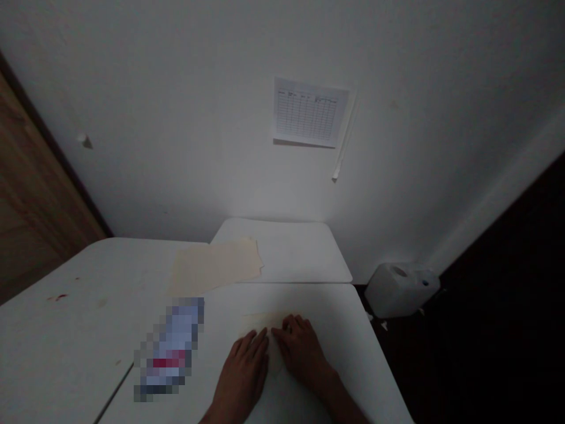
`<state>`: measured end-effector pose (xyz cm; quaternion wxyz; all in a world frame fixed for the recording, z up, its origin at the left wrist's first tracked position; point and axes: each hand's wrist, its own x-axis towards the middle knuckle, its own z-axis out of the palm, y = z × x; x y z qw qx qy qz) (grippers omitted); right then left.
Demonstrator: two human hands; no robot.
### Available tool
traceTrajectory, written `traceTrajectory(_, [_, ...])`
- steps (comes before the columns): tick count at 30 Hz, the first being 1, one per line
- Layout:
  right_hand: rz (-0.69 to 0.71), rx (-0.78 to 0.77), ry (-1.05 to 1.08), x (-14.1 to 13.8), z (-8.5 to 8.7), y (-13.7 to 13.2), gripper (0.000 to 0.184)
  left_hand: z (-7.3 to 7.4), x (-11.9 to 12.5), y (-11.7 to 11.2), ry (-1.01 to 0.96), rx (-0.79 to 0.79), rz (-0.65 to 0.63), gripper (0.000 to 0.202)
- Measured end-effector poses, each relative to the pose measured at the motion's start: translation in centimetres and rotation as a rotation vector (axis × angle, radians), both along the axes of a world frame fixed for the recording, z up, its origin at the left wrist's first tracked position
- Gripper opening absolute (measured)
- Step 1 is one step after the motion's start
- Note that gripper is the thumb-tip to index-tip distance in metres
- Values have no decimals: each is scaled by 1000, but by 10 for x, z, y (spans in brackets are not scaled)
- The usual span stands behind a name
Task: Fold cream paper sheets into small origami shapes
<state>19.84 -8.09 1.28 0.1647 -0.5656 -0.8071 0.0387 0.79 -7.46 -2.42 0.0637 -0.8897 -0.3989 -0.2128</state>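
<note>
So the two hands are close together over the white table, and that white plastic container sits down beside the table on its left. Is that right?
Not quite: the white plastic container sits beside the white table on its right, as the head view shows. The left hand and right hand are indeed close together over the table.

The white tabletop (371,365) is made of round-cornered panels meeting at straight seams. Cream paper (216,266) lies across the seams towards the far side. Nearer, left of centre, lies a pixelated item (172,341), unreadable. Small reddish smears (62,297) mark the left panel. A faint pale sheet (265,321) lies near the middle.
</note>
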Motion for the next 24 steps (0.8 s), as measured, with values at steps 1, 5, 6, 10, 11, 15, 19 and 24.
traceTrajectory(1, [-8, 1, -6, 0, -1, 0, 29, 0, -2, -1, -1, 5, 31, 35])
traceTrajectory(5, [-14, 8, -13, 0, -3, 0, 28, 1, -18, -5, -18, 25, 137, 34])
traceTrajectory(6, [-12, 8, -7, 0, -4, 0, 28, 1, -23, -5, -20, 28, 152, 34])
traceTrajectory(10, [-13, 2, 12, 1, -6, 0, 28, 1, -40, -6, -33, 24, 177, 36])
traceTrajectory(11, [-13, 1, 16, 1, -6, 0, 28, 1, -42, -6, -35, 21, 176, 36])
traceTrajectory(15, [-16, 10, 41, 0, -6, 0, 28, 2, -45, -6, -24, 13, 175, 36])
traceTrajectory(19, [-4, 15, 33, 0, -5, -1, 27, -2, -41, -5, -10, 60, 155, 35])
traceTrajectory(24, [-13, 21, 5, 0, -6, -1, 29, -3, -23, -5, 1, 65, -46, 43])
